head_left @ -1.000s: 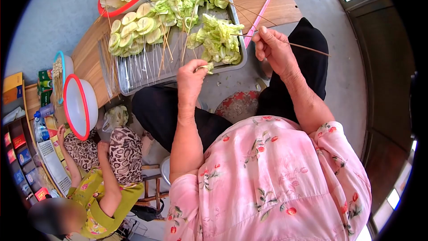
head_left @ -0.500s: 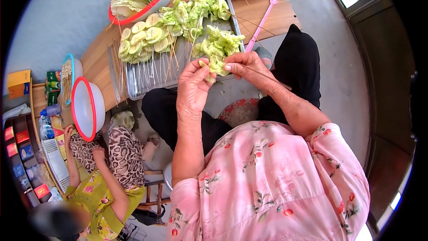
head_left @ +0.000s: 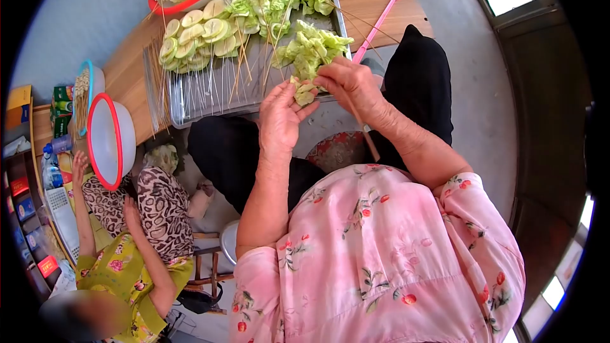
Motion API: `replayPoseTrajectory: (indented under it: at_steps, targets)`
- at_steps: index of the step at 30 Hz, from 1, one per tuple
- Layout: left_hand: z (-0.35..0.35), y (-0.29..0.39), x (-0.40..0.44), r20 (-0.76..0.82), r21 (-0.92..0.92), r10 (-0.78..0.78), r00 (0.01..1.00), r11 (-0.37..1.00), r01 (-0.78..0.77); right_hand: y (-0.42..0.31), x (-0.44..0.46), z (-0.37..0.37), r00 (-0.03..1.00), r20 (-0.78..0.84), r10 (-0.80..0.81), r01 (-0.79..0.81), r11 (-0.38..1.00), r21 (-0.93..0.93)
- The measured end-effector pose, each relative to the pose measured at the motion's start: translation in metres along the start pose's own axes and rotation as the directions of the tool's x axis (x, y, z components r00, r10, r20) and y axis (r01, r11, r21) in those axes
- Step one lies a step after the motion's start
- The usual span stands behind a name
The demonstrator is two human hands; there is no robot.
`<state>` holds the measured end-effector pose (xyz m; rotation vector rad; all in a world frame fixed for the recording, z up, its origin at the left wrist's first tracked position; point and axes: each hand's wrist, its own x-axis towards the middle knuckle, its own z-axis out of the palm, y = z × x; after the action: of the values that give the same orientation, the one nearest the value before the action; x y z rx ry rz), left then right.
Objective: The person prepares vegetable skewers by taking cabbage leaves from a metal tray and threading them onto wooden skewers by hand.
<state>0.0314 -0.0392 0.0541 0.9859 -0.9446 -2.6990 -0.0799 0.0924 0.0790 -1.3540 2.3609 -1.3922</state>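
Leaf piece in hand, just off the tray's near edge

So we've got our left hand pinching that leaf between thumb and fingers, palm half open. Our right hand is gripping a brown stick that pokes out below it; fingertips are right by the leaf, but we can't tell where the stick's tip is. Behind them, a pile of lettuce sits in the metal tray on the wooden bench, with skewered slices further left and a pink-handled tool off to the right.
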Motion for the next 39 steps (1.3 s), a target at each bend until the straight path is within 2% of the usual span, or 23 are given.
replayPoseTrajectory:
  at_steps: [2, 5, 10, 13, 16, 18, 19, 21, 22, 23, 25, 28, 29, 30, 31, 33, 37, 39]
  targets:
    - [0.002, -0.003, 0.0, -0.008, -0.057, 0.018, 1.0, 0.998, -0.019, 0.004, -0.004, 0.011, 0.991, 0.085, -0.099, 0.108, 0.988, -0.108]
    - [-0.003, -0.006, 0.003, -0.022, -0.12, 0.029, 0.999, 0.992, -0.032, 0.001, -0.008, 0.016, 0.968, 0.188, -0.168, 0.194, 0.972, -0.132]
    - [-0.003, -0.007, 0.003, -0.048, -0.137, 0.015, 0.999, 0.99, -0.022, 0.001, -0.011, 0.019, 0.962, 0.229, -0.152, 0.185, 0.974, -0.13]
    - [-0.006, -0.01, 0.008, -0.012, -0.118, 0.064, 0.998, 0.991, -0.065, 0.0, -0.011, 0.017, 0.951, 0.259, -0.17, 0.206, 0.971, -0.121]
    - [-0.004, -0.008, 0.008, 0.002, -0.113, 0.069, 0.998, 0.991, -0.068, 0.0, -0.01, 0.017, 0.953, 0.244, -0.178, 0.204, 0.976, -0.083]
    - [-0.001, -0.007, 0.006, -0.054, -0.165, 0.09, 0.994, 0.981, -0.098, -0.002, -0.01, 0.016, 0.982, 0.113, -0.154, 0.158, 0.987, -0.028]
    - [-0.001, -0.006, 0.005, -0.056, -0.165, 0.093, 0.994, 0.981, -0.101, -0.003, -0.01, 0.013, 0.981, 0.114, -0.157, 0.16, 0.987, -0.025]
    - [-0.001, -0.005, 0.005, -0.122, -0.187, 0.116, 0.986, 0.973, -0.137, -0.008, -0.006, 0.005, 0.994, 0.072, -0.082, 0.078, 0.996, 0.049]
    - [-0.001, -0.004, 0.005, -0.123, -0.186, 0.117, 0.985, 0.973, -0.139, -0.003, -0.006, 0.008, 0.997, -0.014, -0.076, 0.078, 0.982, 0.172]
    - [-0.002, -0.003, 0.005, -0.137, -0.178, 0.14, 0.981, 0.97, -0.163, -0.002, -0.006, 0.006, 0.997, -0.014, -0.078, 0.079, 0.982, 0.173]
    - [0.002, 0.003, 0.001, -0.151, -0.168, 0.167, 0.974, 0.967, -0.192, -0.001, -0.006, -0.001, 0.983, 0.023, 0.18, -0.174, 0.896, 0.41]
    - [0.009, 0.011, -0.009, -0.191, -0.098, 0.148, 0.97, 0.981, -0.169, 0.005, -0.004, -0.013, 0.972, 0.001, 0.236, -0.198, 0.811, 0.551]
    - [0.008, 0.011, -0.01, -0.199, -0.052, 0.205, 0.958, 0.974, -0.219, 0.008, -0.004, -0.017, 0.968, -0.025, 0.248, -0.183, 0.774, 0.606]
    - [0.007, 0.011, -0.011, -0.204, -0.006, 0.262, 0.943, 0.963, -0.269, 0.004, -0.003, -0.023, 0.952, -0.021, 0.305, -0.233, 0.77, 0.594]
    - [0.006, 0.011, -0.011, -0.204, -0.005, 0.267, 0.942, 0.962, -0.274, 0.006, -0.006, -0.022, 0.915, -0.022, 0.403, -0.287, 0.688, 0.667]
    - [0.003, 0.014, -0.011, -0.207, 0.055, 0.355, 0.912, 0.935, -0.351, 0.009, -0.008, -0.031, 0.88, 0.003, 0.475, -0.358, 0.659, 0.661]
    - [-0.005, 0.026, -0.011, -0.26, 0.158, 0.473, 0.842, 0.881, -0.446, 0.009, -0.011, -0.036, 0.909, 0.06, 0.413, -0.241, 0.4, 0.884]
    - [-0.01, 0.032, -0.011, -0.287, 0.013, 0.403, 0.869, 0.909, -0.417, 0.004, -0.012, -0.036, 0.917, 0.099, 0.388, -0.246, 0.352, 0.903]
